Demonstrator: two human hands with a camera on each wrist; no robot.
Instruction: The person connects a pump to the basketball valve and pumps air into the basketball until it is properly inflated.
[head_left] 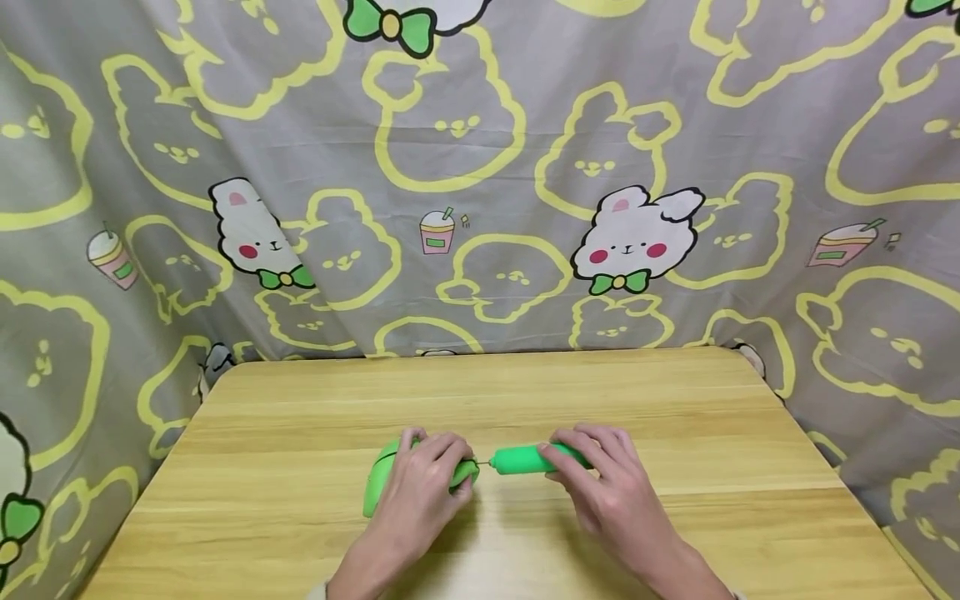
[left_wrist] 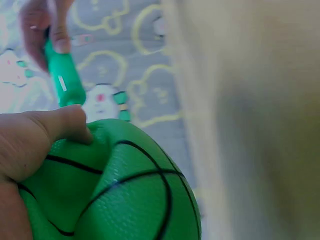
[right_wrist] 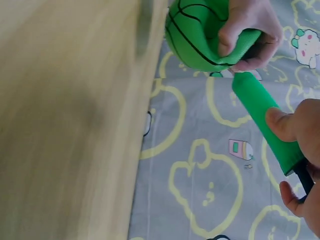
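Note:
A soft, dented green ball with black lines (left_wrist: 145,200) is gripped by my left hand (head_left: 423,483), its thumb pressing into the rubber in the left wrist view. My right hand (head_left: 611,479) holds a green hand pump (head_left: 519,459) by its barrel, fingers curled around it. A thin metal needle (head_left: 484,462) runs from the pump's tip to the ball's side. Whether the needle sits inside the ball is hidden by the left fingers. The pump's black handle (right_wrist: 303,176) lies by the right palm in the right wrist view.
Both hands work above a light wood table (head_left: 300,408). Its far edge meets a grey curtain (head_left: 510,167) printed with yellow outlines and white rabbits, which also hangs at both sides.

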